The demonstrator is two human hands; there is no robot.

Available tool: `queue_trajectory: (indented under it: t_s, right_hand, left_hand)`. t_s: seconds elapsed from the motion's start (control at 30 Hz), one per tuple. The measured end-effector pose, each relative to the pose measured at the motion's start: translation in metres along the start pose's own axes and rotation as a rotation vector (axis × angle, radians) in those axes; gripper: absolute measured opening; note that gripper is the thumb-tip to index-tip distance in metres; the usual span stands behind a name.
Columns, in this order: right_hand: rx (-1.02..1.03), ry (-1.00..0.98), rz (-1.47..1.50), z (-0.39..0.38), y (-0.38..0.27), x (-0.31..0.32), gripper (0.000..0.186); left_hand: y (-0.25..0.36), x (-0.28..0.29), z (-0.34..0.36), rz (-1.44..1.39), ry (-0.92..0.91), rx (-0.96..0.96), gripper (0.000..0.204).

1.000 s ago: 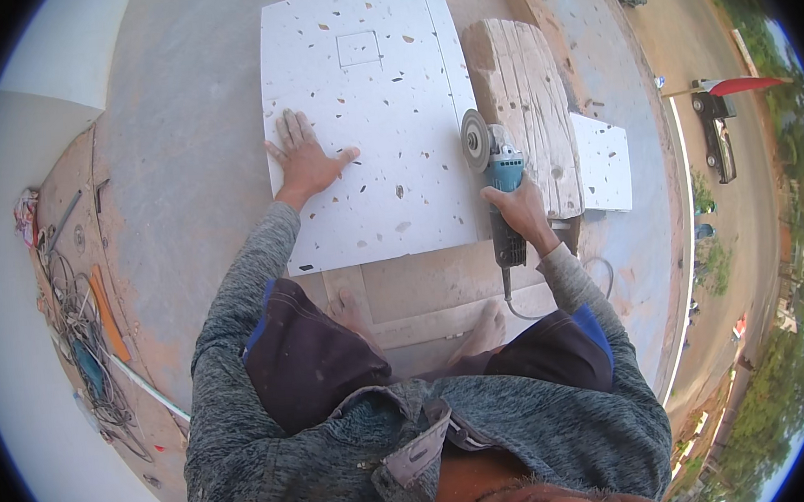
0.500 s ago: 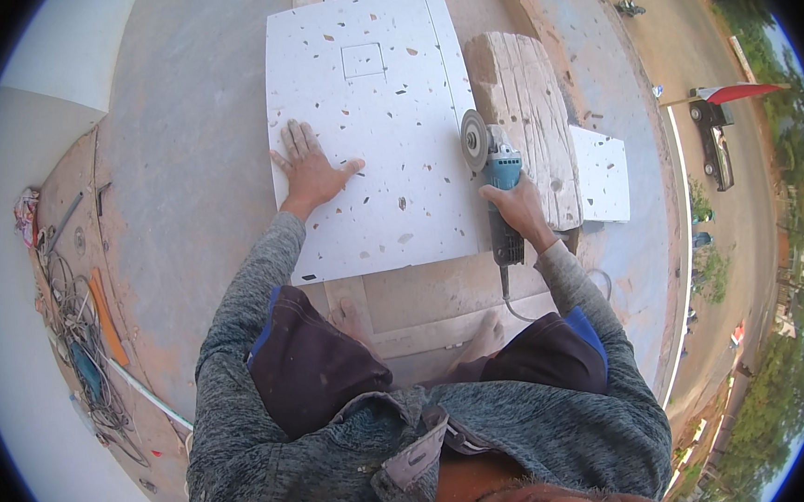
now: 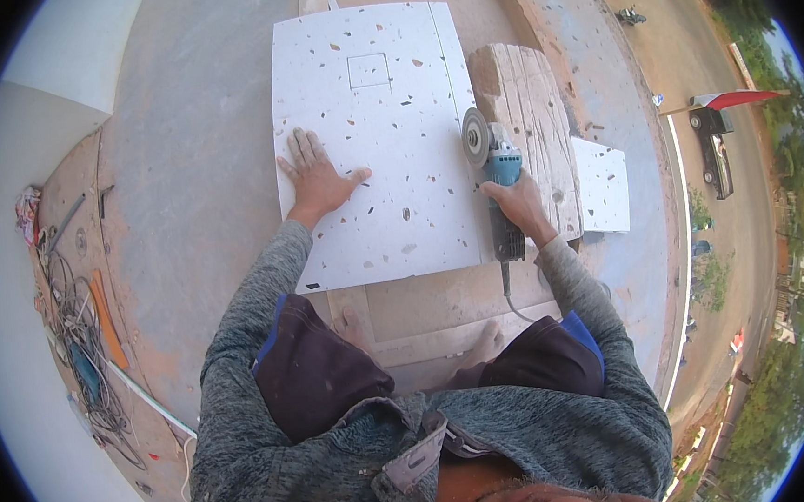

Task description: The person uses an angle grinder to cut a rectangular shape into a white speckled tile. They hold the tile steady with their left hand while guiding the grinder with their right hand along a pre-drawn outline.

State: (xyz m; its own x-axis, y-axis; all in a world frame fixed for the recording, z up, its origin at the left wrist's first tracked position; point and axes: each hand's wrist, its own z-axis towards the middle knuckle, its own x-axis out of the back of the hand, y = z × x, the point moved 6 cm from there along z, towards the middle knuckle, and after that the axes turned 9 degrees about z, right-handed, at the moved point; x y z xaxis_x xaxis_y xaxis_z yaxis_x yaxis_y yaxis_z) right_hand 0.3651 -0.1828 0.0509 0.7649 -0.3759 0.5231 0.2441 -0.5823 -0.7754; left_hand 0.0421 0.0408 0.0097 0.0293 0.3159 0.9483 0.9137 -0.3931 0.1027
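A large white speckled tile lies in front of me, with a small square drawn near its far end and a line along its right side. My left hand rests flat on its left part, fingers spread. At the right edge, my right hand is wrapped around a teal and black angle grinder. The grinder's round disc stands upright beside the tile's edge; whether it touches is hard to tell. A cord runs from the tool's near end toward my right knee.
A scored wooden block lies right of the tile, with a smaller speckled tile piece beyond it. Tangled cables and an orange strip lie along the left wall. A road with a dark vehicle runs at far right.
The tile, block and surroundings sit slightly lower in the picture. My left hand stays flat on the tile, and the grinder remains at nearly the same place along its right edge.
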Motion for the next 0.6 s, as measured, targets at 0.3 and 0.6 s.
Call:
queue_trajectory:
  t_s: [0.3,0.6]
  right_hand:
    - [-0.013,-0.021,0.005,0.013,-0.011,0.0,0.073]
    - [0.031,0.021,-0.024,0.035,-0.006,-0.001,0.06]
  left_hand:
    - [0.002,-0.001,0.001,-0.018,0.013,-0.005,0.146]
    - [0.002,-0.002,0.001,-0.06,0.029,-0.021,0.146]
